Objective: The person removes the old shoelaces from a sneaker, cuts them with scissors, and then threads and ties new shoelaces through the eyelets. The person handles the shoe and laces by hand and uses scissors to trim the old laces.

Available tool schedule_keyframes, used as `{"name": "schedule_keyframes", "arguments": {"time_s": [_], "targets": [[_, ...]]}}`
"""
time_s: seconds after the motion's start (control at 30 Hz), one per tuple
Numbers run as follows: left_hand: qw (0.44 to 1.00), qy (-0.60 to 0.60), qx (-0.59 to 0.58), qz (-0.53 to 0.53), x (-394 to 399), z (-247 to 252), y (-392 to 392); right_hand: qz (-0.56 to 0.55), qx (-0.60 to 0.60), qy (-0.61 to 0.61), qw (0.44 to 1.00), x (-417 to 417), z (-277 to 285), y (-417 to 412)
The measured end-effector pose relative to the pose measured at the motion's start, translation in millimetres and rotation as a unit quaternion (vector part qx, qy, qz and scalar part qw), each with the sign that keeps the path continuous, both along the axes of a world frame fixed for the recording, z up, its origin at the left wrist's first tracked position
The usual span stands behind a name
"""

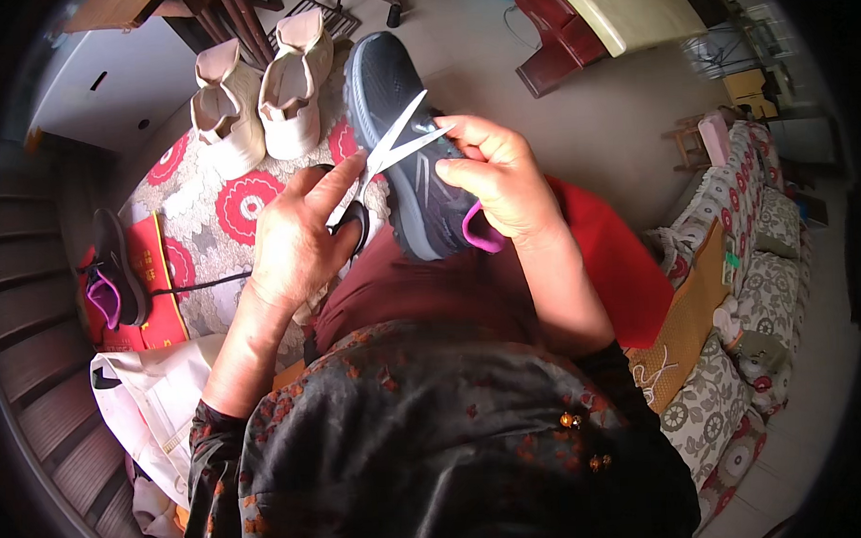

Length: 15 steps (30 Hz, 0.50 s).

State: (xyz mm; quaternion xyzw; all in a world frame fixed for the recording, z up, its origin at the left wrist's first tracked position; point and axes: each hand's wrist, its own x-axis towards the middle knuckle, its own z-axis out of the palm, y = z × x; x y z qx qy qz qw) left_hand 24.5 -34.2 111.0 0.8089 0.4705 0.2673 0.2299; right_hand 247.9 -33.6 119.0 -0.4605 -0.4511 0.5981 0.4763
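My left hand (pixel 297 231) holds a pair of scissors (pixel 391 151) by its black handles. The two steel blades are spread over a dark sneaker (pixel 413 170) with a grey sole and purple lining. That sneaker lies above my lap, toe pointing away from me. My right hand (pixel 502 174) is on its right side, with thumb and fingers bent at the laced upper; one blade tip reaches close to these fingers. Whether they pinch a lace or the upper itself is hard to tell. A matching dark sneaker (pixel 110 273) rests on a red printed sheet (pixel 162 278) at left.
Two cream shoes (pixel 230 126) stand on the flowered cover (pixel 250 204). A black cord (pixel 203 282) runs across it. A white bag (pixel 157 392) lies by my left forearm. At right are red cloth (pixel 608 263), a woven mat (pixel 688 324) with white string, and patterned cushions (pixel 706 409).
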Motion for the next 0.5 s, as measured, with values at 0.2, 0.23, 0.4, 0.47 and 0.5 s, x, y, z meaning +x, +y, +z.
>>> {"name": "schedule_keyframes", "arguments": {"time_s": [0.2, 0.23, 0.4, 0.47, 0.5], "targets": [[0.998, 0.046, -0.047, -0.018, -4, 1, -5, 0.019, 0.006, -0.02, 1.0, -11, -14, -11], [0.997, 0.05, -0.057, -0.021, -5, 2, -6, 0.022, 0.005, -0.023, 0.999, -12, -17, -12], [0.995, 0.046, -0.09, -0.02, -6, 2, -6, 0.018, -0.014, 0.012, 1.0, -15, -18, -14], [0.995, 0.028, -0.094, -0.021, -5, 1, -7, 0.029, -0.021, 0.013, 0.999, -14, -19, -14], [0.995, 0.019, -0.097, -0.023, -5, 1, -7, 0.032, -0.021, 0.011, 0.999, -13, -21, -14]]}}
